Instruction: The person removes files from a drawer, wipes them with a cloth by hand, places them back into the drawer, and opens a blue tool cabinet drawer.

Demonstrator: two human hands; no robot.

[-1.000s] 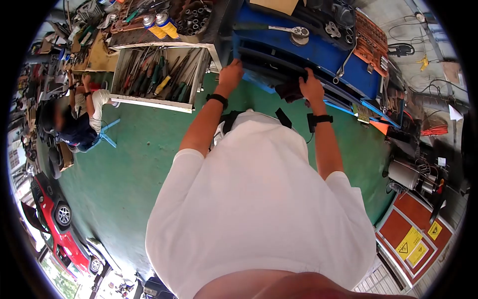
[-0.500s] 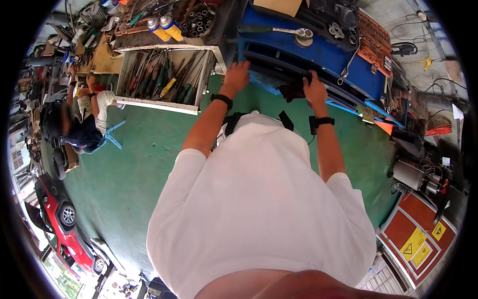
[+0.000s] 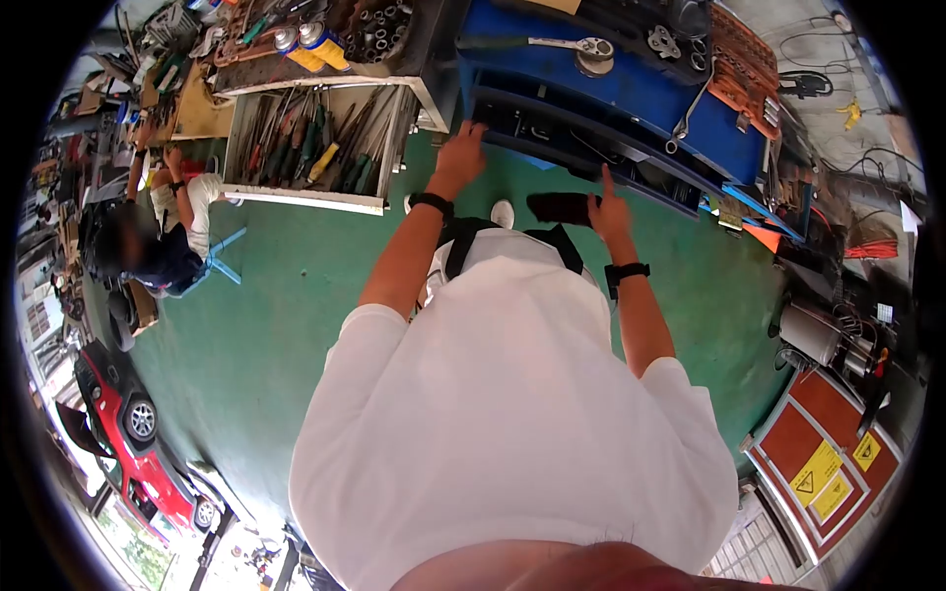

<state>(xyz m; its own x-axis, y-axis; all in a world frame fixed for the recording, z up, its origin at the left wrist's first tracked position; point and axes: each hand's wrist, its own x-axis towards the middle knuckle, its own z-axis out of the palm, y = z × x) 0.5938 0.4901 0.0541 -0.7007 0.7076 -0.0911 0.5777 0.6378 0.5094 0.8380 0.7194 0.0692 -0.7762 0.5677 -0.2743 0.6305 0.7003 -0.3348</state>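
Observation:
A drawer (image 3: 552, 138) of the blue tool cabinet (image 3: 552, 84) stands pulled out, with dark, hard-to-make-out items inside. My left hand (image 3: 460, 160) grips the drawer's left front corner, fingers curled over its edge. At the drawer's front, my right hand (image 3: 613, 215) holds a dark, oblong, cloth-like item (image 3: 560, 208) between thumb and fingers. Its index finger stretches up to the drawer's front edge. On the cabinet top lie a ratchet wrench (image 3: 537, 42) and a combination spanner (image 3: 690, 113).
Left of the cabinet, an open drawer (image 3: 305, 202) full of screwdrivers juts out. Two spray cans (image 3: 322, 46) stand above it. Another person (image 3: 158, 231) sits at a bench on the far left. An orange socket case (image 3: 741, 74) lies at the cabinet's right end.
The blue cabinet's drawer has come out further towards me, showing more of its inside. My right hand has moved down and slightly left with the dark item, which now hangs clear over the floor.

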